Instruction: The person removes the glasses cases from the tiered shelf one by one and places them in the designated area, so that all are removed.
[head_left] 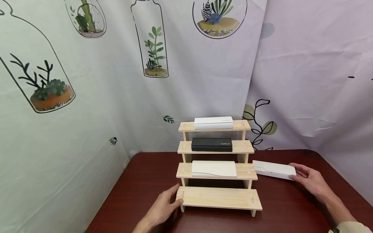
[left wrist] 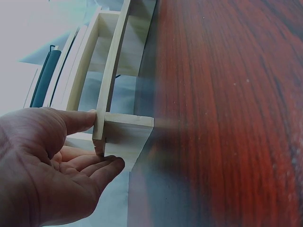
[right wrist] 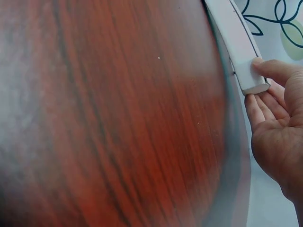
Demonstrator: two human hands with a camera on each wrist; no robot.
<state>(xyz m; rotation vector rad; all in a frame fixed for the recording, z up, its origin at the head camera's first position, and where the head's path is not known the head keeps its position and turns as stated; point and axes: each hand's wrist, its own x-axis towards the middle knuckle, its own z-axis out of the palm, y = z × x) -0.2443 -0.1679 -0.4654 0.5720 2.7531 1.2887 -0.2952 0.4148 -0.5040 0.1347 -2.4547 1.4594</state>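
A four-step pale wooden display stand (head_left: 220, 196) stands on the table. My left hand (head_left: 163, 204) holds the left end of its lowest step; in the left wrist view the thumb is on the board's top and the fingers (left wrist: 106, 171) are beneath its end. To the right of the stand, my right hand (head_left: 311, 181) pinches the near end of a slim white glasses case (head_left: 274, 169) with a flap, thumb on top and fingers (right wrist: 265, 106) under the end. A cream case (head_left: 214, 169), a black case (head_left: 211, 144) and another white case (head_left: 213, 123) lie on the upper three steps.
The dark red wood-grain table (head_left: 131, 187) has rounded back corners. Behind and beside it hang white curtains (head_left: 201, 84) printed with plants in glass jars. The lowest step of the stand is bare.
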